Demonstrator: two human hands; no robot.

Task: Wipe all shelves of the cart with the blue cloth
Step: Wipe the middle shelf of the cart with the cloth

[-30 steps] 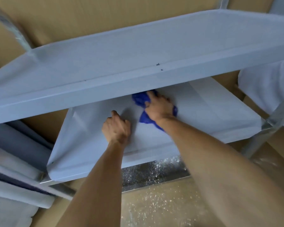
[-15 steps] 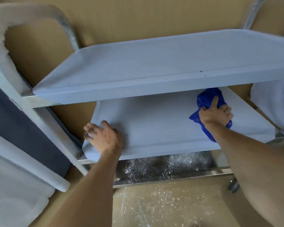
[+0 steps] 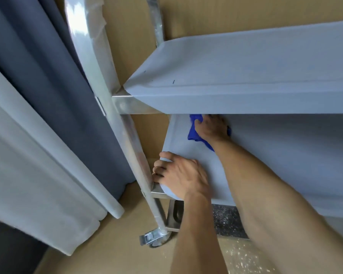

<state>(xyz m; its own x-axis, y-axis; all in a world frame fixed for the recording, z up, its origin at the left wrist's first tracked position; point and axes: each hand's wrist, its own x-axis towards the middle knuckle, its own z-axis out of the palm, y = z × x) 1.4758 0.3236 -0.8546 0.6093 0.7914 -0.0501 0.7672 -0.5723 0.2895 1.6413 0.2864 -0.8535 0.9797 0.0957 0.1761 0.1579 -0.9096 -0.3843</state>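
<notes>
1. Nearest to us, we see a speckled dark lowest shelf (image 3: 228, 220) under our forearms, and a metal caster wheel (image 3: 154, 239) standing on the tan floor (image 3: 107, 260).

2. Our left hand (image 3: 181, 177) grips the near left corner of the middle white film-covered cart shelf (image 3: 275, 155), fingers curled over the edge beside the shiny metal upright post (image 3: 131, 139). We judge this hold is there to steady the wheeled cart against the push of the wipe.

3. Farther in, our right hand (image 3: 211, 128) presses down on the crumpled blue cloth (image 3: 194, 133), thumb hooked round its left side. The fingertips pass under the shelf above, so we cannot tell how they lie.

4. The blue cloth lies on the middle shelf, toward its far left corner. It is bunched, with its long axis running from the far left, under the upper shelf's lip, toward the near right, where a tail shows beside the wrist. The palm flattens it so more fabric meets the surface.

5. The two hands are apart, left near, right deeper.

6. Above and beyond, the upper white film-covered shelf (image 3: 246, 66) overhangs. At far left hang a dark grey curtain (image 3: 48, 76) and a white curtain (image 3: 28, 165).
</notes>
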